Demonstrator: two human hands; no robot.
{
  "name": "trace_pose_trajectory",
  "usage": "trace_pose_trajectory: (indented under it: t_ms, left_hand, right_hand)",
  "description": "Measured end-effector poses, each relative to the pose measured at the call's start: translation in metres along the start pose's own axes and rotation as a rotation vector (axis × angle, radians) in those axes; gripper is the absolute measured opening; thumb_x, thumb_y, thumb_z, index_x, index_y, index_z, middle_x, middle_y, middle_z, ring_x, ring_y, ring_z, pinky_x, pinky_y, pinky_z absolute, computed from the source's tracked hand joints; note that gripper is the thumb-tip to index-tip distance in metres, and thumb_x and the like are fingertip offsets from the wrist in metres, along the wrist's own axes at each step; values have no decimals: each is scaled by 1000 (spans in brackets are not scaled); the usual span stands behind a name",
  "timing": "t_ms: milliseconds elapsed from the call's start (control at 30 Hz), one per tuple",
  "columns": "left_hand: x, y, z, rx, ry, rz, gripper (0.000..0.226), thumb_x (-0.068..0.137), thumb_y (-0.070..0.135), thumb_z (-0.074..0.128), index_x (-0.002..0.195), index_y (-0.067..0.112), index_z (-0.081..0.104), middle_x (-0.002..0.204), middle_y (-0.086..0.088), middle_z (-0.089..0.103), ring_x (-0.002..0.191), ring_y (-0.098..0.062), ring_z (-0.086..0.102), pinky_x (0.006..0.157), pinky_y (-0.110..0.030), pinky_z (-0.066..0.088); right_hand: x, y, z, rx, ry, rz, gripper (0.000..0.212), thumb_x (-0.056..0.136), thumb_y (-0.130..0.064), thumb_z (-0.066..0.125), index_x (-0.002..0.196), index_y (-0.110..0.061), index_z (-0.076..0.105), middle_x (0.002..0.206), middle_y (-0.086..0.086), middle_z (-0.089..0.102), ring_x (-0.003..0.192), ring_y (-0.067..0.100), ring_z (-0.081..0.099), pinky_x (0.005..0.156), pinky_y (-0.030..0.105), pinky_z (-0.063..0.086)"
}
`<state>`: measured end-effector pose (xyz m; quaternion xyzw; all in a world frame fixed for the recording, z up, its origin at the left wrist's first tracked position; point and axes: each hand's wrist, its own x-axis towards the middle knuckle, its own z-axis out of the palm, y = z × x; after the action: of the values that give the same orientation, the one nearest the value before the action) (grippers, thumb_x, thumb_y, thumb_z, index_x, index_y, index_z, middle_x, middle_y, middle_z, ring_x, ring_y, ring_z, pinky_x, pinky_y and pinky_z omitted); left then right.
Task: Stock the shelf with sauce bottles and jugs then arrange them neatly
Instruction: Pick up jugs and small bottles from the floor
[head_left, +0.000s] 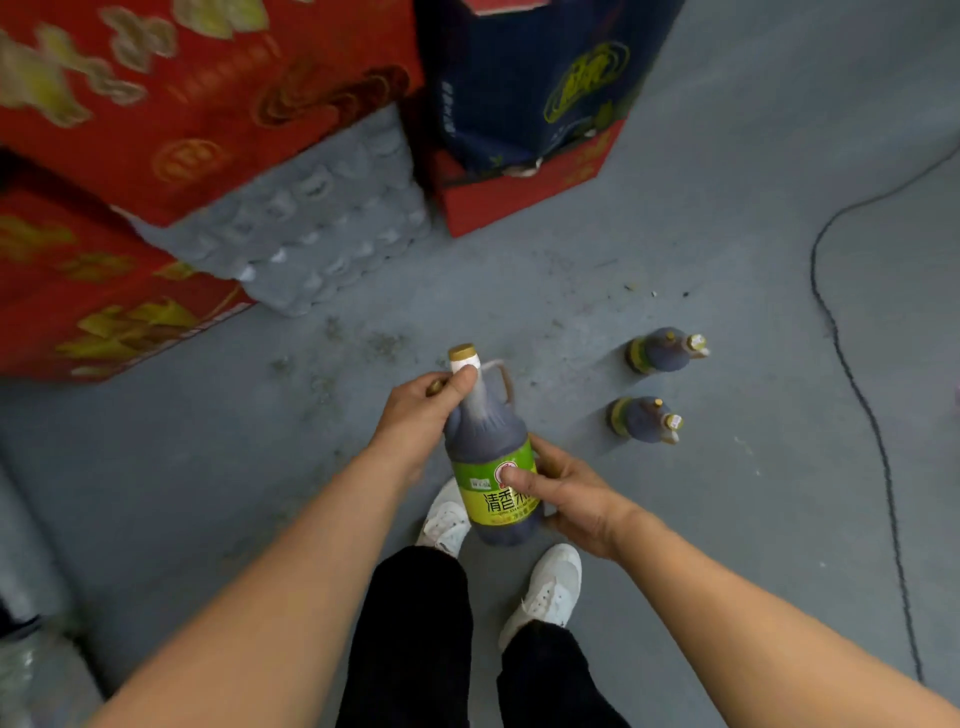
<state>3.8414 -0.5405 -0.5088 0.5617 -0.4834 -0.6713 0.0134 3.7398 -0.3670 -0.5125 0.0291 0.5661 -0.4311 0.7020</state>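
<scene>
Dark sauce jug held mid-frame, above white shoes, tilted w/ cap toward top. Left hand wrapped round neck just under gold cap; right hand cupping lower body, thumb across green label. Prob. full, so fairly heavy; rigid plastic, smooth label likely slick. Best hold: neck or side loop handle, plus support under base. Two more jugs standing on floor, right of centre. No shelf in view.

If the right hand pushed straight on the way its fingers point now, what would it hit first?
The right hand points left across the held jug, so its fingers already press the green label. The jug itself is first; past it, probably the left forearm, though depth is unclear.
</scene>
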Motion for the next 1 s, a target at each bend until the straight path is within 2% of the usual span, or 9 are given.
trace_pose_trajectory:
  t_ms: [100,233,333,467,600,667,800,900,1000]
  left_hand:
    - [-51,18,-35,-180,56,-21,8,90,22,71,87,17,67,87,-5,68,79,-15,62,64,-17,50]
    - [-115,37,-93,-332,35,-48,15,89,19,73,99,23,63,110,-1,73,102,-20,68,78,-29,51]
    - [-154,54,-148,-397,82,-52,17,91,22,70,106,25,62,107,4,73,96,-15,68,76,-29,50]
    - [-189,69,-234,-471,178,-20,12,91,20,71,95,24,60,104,1,72,93,-16,67,75,-31,50]
    - [-229,81,-327,-521,290,32,12,90,20,72,94,24,61,100,2,72,90,-15,68,78,-34,49]
    - [-255,84,-376,-553,370,59,13,89,24,74,92,25,62,102,3,74,97,-18,69,81,-37,48]
    - [-299,93,-446,-620,530,122,18,89,26,73,104,26,63,110,3,73,102,-20,69,78,-35,49]
    - [-334,105,-497,-659,611,173,28,91,29,71,116,28,59,121,3,69,101,-17,66,72,-31,49]
    - [-368,120,-549,-664,661,187,47,90,33,71,131,23,51,130,2,64,105,-19,65,75,-36,52]
  right_hand:
    - [-29,-23,48,-100,-2,-6,50,89,-11,71,134,-29,57,116,0,74,96,13,74,68,24,58]
    - [-66,-53,117,-219,-63,4,50,91,-10,69,136,-26,57,118,2,73,94,12,74,67,24,58]
    - [-81,-73,178,-321,-129,4,41,94,-7,64,131,-25,58,106,-1,76,89,11,74,67,25,58]
    - [-81,-91,270,-422,-203,-11,40,92,-11,66,129,-22,60,114,5,74,96,17,73,76,32,59]
    - [-81,-103,371,-506,-313,-20,45,85,-19,70,129,-26,60,113,3,75,100,20,73,85,40,60]
    - [-81,-106,425,-558,-372,-37,49,84,-20,71,131,-24,60,114,4,75,98,19,72,80,36,60]
    - [-79,-115,512,-642,-469,-59,42,93,-13,67,133,-25,60,110,5,75,92,21,74,67,31,59]
    - [-82,-122,579,-706,-562,-80,54,85,-25,76,136,-29,59,121,9,72,110,33,70,92,52,56]
    - [-84,-134,644,-777,-660,-124,58,81,-31,82,134,-32,60,125,9,71,113,34,68,98,60,51]
